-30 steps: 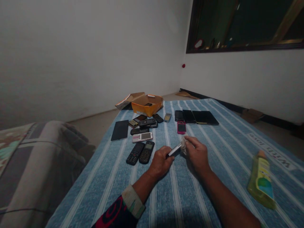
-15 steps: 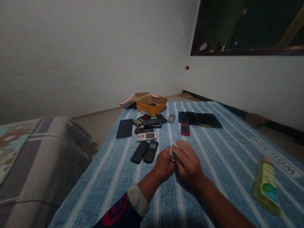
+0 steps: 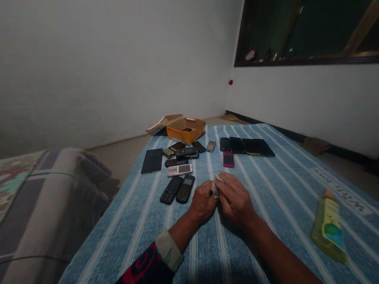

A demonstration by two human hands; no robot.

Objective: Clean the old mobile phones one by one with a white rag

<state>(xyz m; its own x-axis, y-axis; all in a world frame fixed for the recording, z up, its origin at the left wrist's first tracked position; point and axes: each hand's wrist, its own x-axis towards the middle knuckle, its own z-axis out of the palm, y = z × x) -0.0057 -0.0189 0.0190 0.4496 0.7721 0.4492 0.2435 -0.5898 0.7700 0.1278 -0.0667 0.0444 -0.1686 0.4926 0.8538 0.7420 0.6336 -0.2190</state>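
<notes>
My left hand (image 3: 203, 201) and my right hand (image 3: 236, 199) meet over the blue striped bedsheet (image 3: 266, 177). Both are closed around a small object that the fingers hide. A white cloth (image 3: 216, 186) sticks out between them, pinched under my right fingers. Just left of my hands lie two black keypad phones (image 3: 177, 189) side by side. A white and pink keypad phone (image 3: 179, 170) rests beyond them.
Further back sit a heap of small phones (image 3: 183, 152), a black tablet (image 3: 152, 160), a pink phone (image 3: 228, 159), a row of dark smartphones (image 3: 247, 146) and an open orange box (image 3: 185, 130). A yellow-green bottle (image 3: 328, 230) lies at right. A folded blanket (image 3: 50, 205) is at left.
A second ago my left hand held a slim silver object with my right hand and cloth at its tip. My hands have since closed together, hiding the object.
</notes>
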